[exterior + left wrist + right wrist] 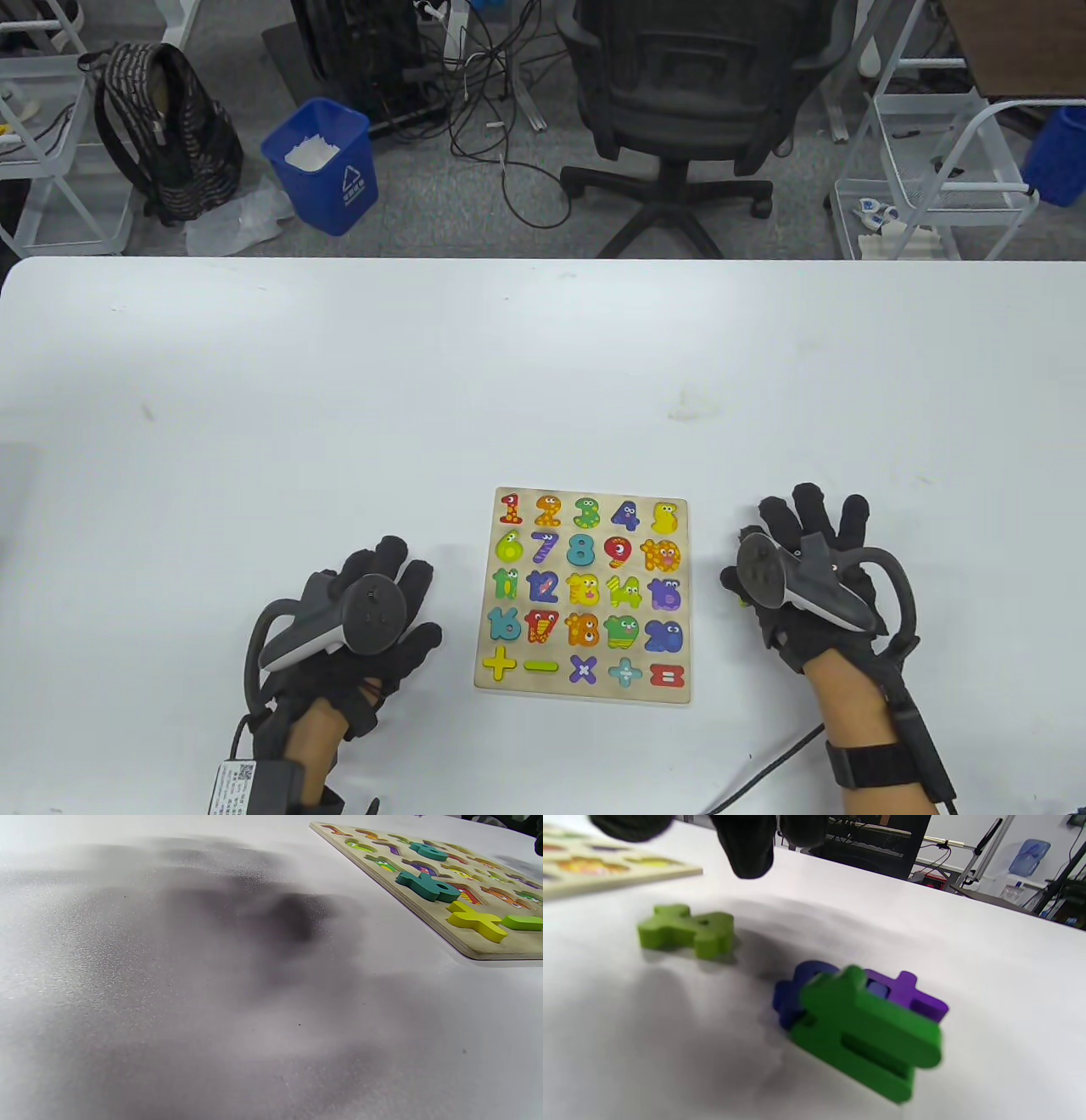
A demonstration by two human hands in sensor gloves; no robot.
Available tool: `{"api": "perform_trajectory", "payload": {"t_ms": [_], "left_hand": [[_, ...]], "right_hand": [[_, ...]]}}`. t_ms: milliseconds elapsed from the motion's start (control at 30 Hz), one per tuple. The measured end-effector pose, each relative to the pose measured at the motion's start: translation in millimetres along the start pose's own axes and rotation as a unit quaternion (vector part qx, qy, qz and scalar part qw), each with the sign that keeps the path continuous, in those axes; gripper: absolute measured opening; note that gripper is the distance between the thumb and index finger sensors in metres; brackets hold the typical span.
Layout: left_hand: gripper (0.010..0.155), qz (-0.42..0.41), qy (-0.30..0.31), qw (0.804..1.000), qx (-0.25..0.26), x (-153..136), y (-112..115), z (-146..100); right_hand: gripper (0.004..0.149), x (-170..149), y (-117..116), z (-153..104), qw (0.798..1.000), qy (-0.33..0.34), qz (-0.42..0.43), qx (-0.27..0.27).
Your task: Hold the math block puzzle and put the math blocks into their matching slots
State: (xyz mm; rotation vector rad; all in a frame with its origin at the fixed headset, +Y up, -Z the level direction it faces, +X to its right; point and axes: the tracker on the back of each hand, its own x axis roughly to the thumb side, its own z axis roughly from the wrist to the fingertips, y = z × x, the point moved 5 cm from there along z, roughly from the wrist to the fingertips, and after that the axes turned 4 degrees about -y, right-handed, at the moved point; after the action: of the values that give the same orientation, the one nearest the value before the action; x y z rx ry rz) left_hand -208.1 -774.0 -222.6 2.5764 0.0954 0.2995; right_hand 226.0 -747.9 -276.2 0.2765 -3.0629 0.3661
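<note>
The wooden number puzzle board (594,692) lies flat on the white table between my hands. In the left wrist view, the board (424,912) holds a raised teal 16 block (426,886), a yellow plus (475,920) and a light green minus (524,923). My left hand (399,586) is open just left of the board and holds nothing. My right hand (806,526) is open with its fingers spread just right of the board. Under it, the right wrist view shows loose blocks on the table: a light green one (687,929), a green one (869,1035) leaning on a blue one (793,993), and a purple one (908,993). The right hand's fingers (748,849) hang above them without touching.
The white table (339,382) stretches far beyond the board. Past its far edge are a black office chair (679,93), a blue bin (327,165) and a backpack (165,127). A cable (764,772) trails from my right wrist.
</note>
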Motion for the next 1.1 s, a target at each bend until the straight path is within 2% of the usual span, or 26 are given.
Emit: {"api": "perform_trajectory", "payload": {"t_ms": [167, 367, 433, 533, 767, 1100], "left_hand": [[0.074, 0.001, 0.002, 1.000, -0.002, 1, 0, 1], [0.074, -0.002, 0.003, 1.000, -0.006, 1, 0, 1], [0.074, -0.002, 0.003, 1.000, -0.005, 1, 1, 0], [0.072, -0.003, 0.005, 1.000, -0.002, 2, 0, 0], [0.073, -0.002, 0.004, 1.000, -0.007, 2, 1, 0], [0.073, -0.002, 0.008, 1.000, -0.011, 4, 2, 1]], "right_hand": [[0.065, -3, 2, -1, 1.000, 0.030, -0.004, 0.002], [0.077, -1, -18, 0, 0.994, 0.042, -0.027, 0.099], [0.078, 1, -20, -1, 0.993, 0.053, -0.013, 0.108], [0.073, 6, -20, -1, 0.993, 0.047, -0.060, 0.094], [0.060, 17, -12, -2, 0.995, 0.054, -0.085, 0.022], [0.057, 18, -13, -1, 0.997, 0.055, -0.045, 0.014]]}}
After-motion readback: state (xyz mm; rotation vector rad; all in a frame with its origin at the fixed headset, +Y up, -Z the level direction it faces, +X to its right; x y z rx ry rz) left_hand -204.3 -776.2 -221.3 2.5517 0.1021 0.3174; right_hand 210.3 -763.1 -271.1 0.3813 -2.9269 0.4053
